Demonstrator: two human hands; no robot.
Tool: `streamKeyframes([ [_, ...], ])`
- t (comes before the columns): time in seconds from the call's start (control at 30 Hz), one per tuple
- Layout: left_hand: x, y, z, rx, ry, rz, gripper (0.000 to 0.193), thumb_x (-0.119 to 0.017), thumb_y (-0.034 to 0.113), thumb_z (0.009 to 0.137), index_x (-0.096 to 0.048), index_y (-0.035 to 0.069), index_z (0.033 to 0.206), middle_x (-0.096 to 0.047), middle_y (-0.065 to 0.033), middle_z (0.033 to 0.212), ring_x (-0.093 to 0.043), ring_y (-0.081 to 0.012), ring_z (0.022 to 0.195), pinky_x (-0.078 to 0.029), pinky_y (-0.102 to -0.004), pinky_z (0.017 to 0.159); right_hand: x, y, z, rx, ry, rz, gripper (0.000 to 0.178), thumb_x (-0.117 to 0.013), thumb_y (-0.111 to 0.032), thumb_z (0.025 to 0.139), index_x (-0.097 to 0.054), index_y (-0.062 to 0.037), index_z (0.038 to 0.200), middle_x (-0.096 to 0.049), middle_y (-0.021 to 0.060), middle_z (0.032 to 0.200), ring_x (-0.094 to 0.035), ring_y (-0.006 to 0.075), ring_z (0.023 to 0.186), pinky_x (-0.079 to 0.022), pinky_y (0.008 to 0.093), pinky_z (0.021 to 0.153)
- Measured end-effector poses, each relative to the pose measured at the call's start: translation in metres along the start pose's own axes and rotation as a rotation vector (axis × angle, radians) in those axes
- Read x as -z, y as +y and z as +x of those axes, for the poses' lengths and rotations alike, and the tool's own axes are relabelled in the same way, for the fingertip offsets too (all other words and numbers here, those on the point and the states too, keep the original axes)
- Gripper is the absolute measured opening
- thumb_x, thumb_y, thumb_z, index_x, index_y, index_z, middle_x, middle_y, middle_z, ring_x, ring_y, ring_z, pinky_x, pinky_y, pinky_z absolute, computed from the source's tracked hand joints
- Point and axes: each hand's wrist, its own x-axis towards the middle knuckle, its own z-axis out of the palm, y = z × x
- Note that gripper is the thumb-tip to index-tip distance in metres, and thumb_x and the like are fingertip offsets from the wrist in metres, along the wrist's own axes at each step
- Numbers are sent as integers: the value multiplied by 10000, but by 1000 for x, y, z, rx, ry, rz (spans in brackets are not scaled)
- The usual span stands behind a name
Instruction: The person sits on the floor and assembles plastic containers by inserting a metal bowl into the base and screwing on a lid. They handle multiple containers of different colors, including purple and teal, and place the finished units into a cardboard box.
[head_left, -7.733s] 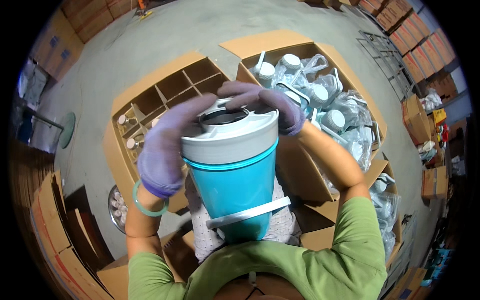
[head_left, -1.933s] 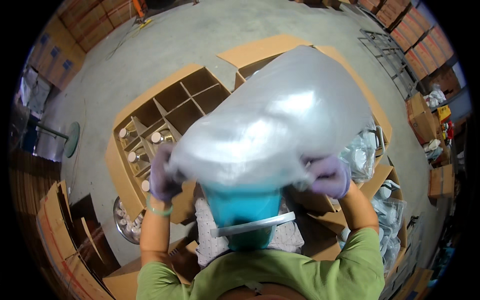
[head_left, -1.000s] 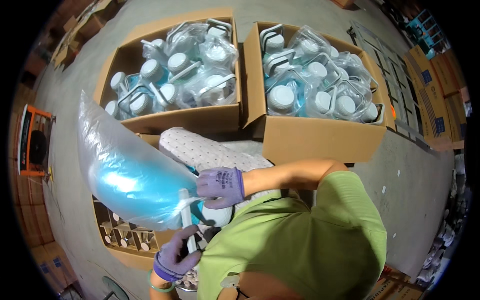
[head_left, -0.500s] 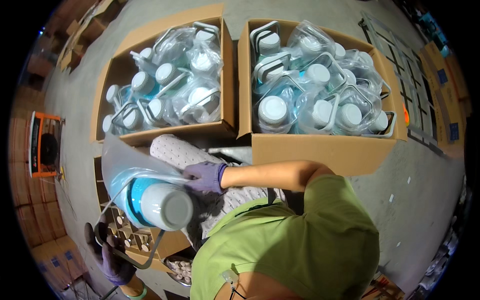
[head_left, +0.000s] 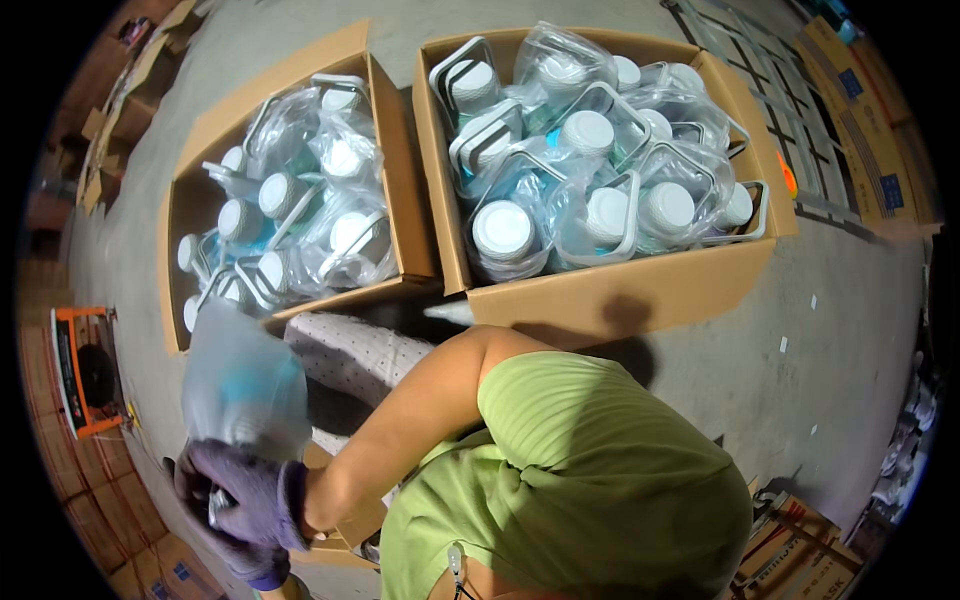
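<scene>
A blue jug (head_left: 250, 385) sits inside a cloudy plastic bag (head_left: 235, 335) at the lower left, its outline blurred through the film. My right hand (head_left: 245, 490), in a purple-grey knit glove, has its fingers curled at the jug's near end. A small silvery part shows between these fingers; its kind is unclear. My left hand (head_left: 235, 555), gloved alike, lies just beneath the right one and closes around the jug's near end, partly hidden. The jug's handle is out of sight behind the gloves.
Ahead stand two open cartons, a left carton (head_left: 400, 190) and a right carton (head_left: 620, 300), full of bagged jugs with white lids. An orange-framed machine (head_left: 85, 370) is on the far left. Stacked boxes (head_left: 90, 480) line the left side; a metal rack (head_left: 780, 110) lies at the right.
My right hand has moved from the bag's side down to meet my left hand. The jug's pale round end no longer faces up, and the bag now stands upright. The view has shifted.
</scene>
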Motion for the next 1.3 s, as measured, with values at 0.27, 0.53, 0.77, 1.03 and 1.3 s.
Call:
streamKeyframes([
  [0.27, 78, -22, 13, -189, 74, 200, 739, -645, 164, 881, -281, 5, 1504, -434, -115, 1302, -488, -155, 956, -418, -292, 829, 154, -1, 22, 545, 62, -321, 369, -698, -83, 806, -562, -61, 1149, -615, 46, 996, -642, 213, 835, -525, 312, 761],
  [0.53, 131, -56, 30, 72, 112, 194, 753, -665, 134, 871, -290, 26, 1515, -436, -150, 1426, -534, -214, 1067, -457, -317, 910, 495, -62, -67, -427, 1079, -1583, 669, -684, -373, 758, -512, 12, 1276, -558, 268, 1244, -543, 393, 1166, -434, 421, 994],
  [0.77, 115, -34, 35, -178, -99, 63, 712, -620, 95, 876, -305, 29, 1511, -524, -116, 1211, -532, -171, 910, -458, -276, 769, 464, -68, -66, -722, 578, -1546, 651, -656, -524, 760, -633, -63, 1219, -601, 232, 1259, -584, 394, 1144, -454, 425, 994],
  [1.03, 99, -37, 47, -218, 41, 141, 742, -592, 149, 915, -204, 3, 1532, -516, -26, 882, -436, -85, 685, -364, -218, 610, 530, -80, -20, -1066, 296, -712, 410, -739, -422, 807, -751, -64, 1008, -695, 28, 870, -585, 133, 731, -469, 259, 665],
  [1.3, 165, -22, 40, -92, 178, 250, 496, -576, 73, 949, -421, 22, 1417, -527, -15, 820, -474, -89, 699, -398, -228, 641, 430, -161, -14, -770, 155, -1361, 414, -748, -394, 767, -738, -54, 1003, -714, 96, 944, -640, 173, 829, -504, 326, 770],
])
